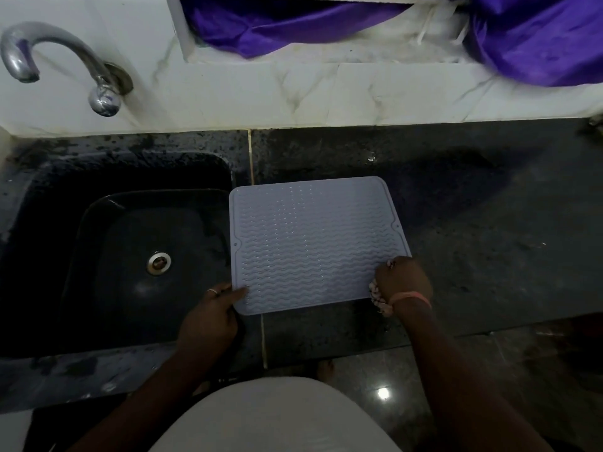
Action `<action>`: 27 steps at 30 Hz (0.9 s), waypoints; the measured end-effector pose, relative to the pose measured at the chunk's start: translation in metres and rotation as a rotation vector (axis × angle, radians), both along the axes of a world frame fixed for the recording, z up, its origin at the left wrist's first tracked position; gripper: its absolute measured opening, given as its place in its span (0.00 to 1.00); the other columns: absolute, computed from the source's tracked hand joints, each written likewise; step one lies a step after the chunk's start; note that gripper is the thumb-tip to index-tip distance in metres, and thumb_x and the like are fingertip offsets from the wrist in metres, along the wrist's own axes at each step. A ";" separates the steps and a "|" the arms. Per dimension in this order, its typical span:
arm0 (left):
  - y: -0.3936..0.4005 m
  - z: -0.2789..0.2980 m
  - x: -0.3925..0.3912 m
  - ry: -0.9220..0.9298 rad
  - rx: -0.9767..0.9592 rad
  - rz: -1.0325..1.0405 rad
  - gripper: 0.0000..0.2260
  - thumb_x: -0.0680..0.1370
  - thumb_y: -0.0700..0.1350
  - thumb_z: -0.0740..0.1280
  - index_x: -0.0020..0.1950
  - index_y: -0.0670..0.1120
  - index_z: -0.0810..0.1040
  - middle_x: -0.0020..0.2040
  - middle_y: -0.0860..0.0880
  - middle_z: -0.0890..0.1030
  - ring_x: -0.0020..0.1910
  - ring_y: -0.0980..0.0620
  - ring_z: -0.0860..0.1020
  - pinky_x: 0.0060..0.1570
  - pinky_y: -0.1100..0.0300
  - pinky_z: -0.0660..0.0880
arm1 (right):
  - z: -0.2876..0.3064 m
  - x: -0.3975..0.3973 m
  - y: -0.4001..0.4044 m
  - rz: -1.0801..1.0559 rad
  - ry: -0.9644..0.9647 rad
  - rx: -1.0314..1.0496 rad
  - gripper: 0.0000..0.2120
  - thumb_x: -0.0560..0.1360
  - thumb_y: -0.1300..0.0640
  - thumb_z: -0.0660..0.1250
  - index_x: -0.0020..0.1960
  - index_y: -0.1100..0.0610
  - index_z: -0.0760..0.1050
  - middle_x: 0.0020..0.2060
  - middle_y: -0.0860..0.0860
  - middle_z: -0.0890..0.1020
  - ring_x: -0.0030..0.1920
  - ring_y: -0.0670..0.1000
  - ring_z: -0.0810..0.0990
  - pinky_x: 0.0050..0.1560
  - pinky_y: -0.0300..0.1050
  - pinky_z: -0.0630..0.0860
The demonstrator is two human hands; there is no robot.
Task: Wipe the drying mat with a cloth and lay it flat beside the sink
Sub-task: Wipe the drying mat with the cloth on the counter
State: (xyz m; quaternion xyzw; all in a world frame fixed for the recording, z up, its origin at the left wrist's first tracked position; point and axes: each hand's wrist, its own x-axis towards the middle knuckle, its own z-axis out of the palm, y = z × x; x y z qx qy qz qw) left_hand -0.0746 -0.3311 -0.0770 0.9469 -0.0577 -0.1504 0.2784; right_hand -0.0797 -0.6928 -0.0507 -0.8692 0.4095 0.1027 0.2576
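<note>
A pale grey drying mat (310, 239) with a wavy ribbed surface lies flat on the dark stone counter (473, 230), its left edge right at the rim of the black sink (107, 243). My left hand (212, 316) pinches the mat's near left corner, thumb on top. My right hand (403, 282) rests on the near right corner, fingers curled round a small patterned cloth (378, 296) that is mostly hidden under the palm.
A chrome tap (62, 63) curves out of the white marble wall above the sink. Purple fabric (538, 37) hangs over the ledge at the back. The counter's front edge runs just below my hands, with the floor (391, 386) beyond it.
</note>
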 end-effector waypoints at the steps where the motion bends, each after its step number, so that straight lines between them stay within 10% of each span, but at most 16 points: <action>1: -0.001 0.000 0.000 -0.004 0.009 0.001 0.21 0.77 0.40 0.65 0.67 0.58 0.78 0.71 0.50 0.72 0.63 0.50 0.77 0.59 0.57 0.75 | -0.002 0.001 0.004 0.007 0.016 0.010 0.11 0.76 0.53 0.62 0.48 0.59 0.79 0.45 0.57 0.80 0.50 0.60 0.81 0.44 0.43 0.69; 14: 0.005 0.000 0.003 -0.009 -0.047 -0.030 0.20 0.77 0.40 0.64 0.66 0.57 0.79 0.67 0.49 0.76 0.60 0.50 0.79 0.58 0.60 0.73 | -0.010 -0.014 0.075 0.062 -0.170 0.000 0.12 0.75 0.54 0.66 0.35 0.56 0.69 0.42 0.59 0.78 0.41 0.55 0.77 0.39 0.43 0.69; 27: 0.014 -0.006 0.010 -0.005 -0.121 -0.077 0.22 0.76 0.35 0.64 0.65 0.55 0.81 0.64 0.48 0.78 0.60 0.49 0.79 0.61 0.61 0.73 | -0.004 -0.011 0.164 0.377 -0.137 -0.060 0.12 0.75 0.51 0.62 0.47 0.60 0.77 0.50 0.58 0.76 0.47 0.59 0.80 0.46 0.47 0.78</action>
